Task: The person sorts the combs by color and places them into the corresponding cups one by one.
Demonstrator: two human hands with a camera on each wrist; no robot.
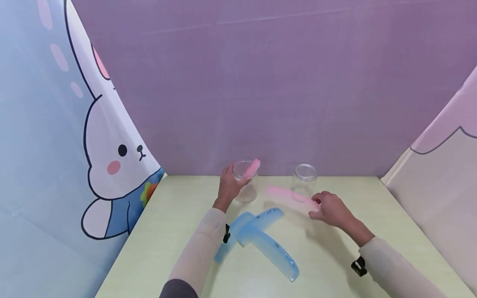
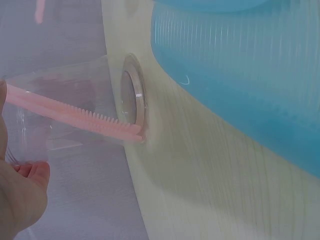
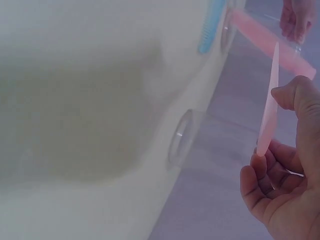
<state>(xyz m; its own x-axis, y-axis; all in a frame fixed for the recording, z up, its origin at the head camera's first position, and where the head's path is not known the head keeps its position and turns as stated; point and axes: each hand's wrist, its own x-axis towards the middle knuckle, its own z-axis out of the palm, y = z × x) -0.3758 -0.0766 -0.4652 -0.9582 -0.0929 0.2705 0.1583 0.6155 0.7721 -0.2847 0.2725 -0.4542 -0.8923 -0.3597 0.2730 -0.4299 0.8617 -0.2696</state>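
Note:
My left hand [image 1: 228, 187] grips the side of a clear plastic cup [image 1: 246, 193] near its rim. A pink comb [image 2: 75, 114] leans inside that cup, its lower end at the base and its upper end poking out over the rim. Between thumb and fingers, my right hand [image 1: 329, 208] pinches one end of a second pink comb [image 1: 280, 191], which is held above the table and points left. Just behind this comb stands another clear cup [image 1: 305, 179]. Three blue combs [image 1: 273, 250] lie crossed over one another on the table in front of the cups.
The pale yellow tabletop [image 1: 179, 215] ends at a purple cloth [image 1: 238, 91] behind the cups. A printed rabbit cloth [image 1: 108, 165] hangs on the left, and a pink and white cloth [image 1: 447, 178] on the right.

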